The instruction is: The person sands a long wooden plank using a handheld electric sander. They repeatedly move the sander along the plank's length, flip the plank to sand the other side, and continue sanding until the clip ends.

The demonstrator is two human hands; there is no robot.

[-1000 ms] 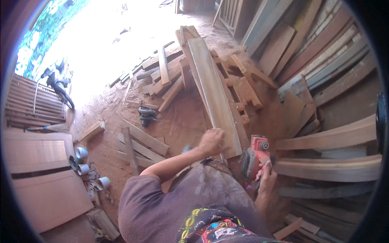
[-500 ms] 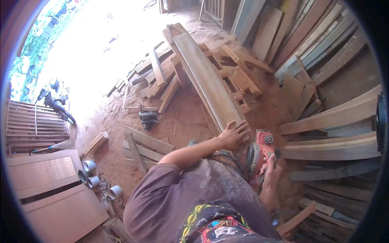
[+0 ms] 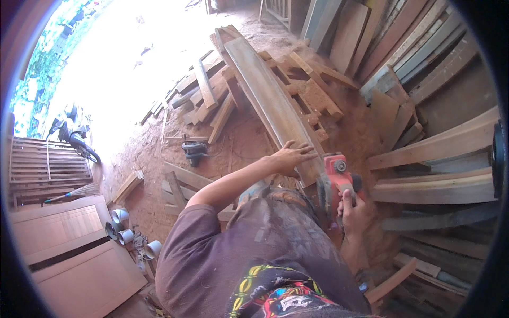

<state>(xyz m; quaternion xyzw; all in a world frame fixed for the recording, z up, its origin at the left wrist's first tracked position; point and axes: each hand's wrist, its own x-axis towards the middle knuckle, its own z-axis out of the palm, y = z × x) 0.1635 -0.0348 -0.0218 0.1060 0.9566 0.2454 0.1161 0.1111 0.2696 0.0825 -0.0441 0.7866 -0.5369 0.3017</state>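
Right fingers (image 3: pixel 347 200) gripping red power tool (image 3: pixel 334 183), left fingers (image 3: pixel 305 153) spread over board (image 3: pixel 268 87), 3 white pots (image 3: pixel 125 236), contents unclear

A woodworking shop: planks (image 3: pixel 348 40) lean along the right, offcuts (image 3: pixel 205 85) litter the dusty floor (image 3: pixel 246 143), panelled doors (image 3: pixel 90 273) lie near left, with a red power tool (image 3: pixel 338 177); the glaring far left seems open outdoors.

Glare at upper left bleaches the ground (image 3: pixel 132 85), the right side dimmer within a black fisheye rim.
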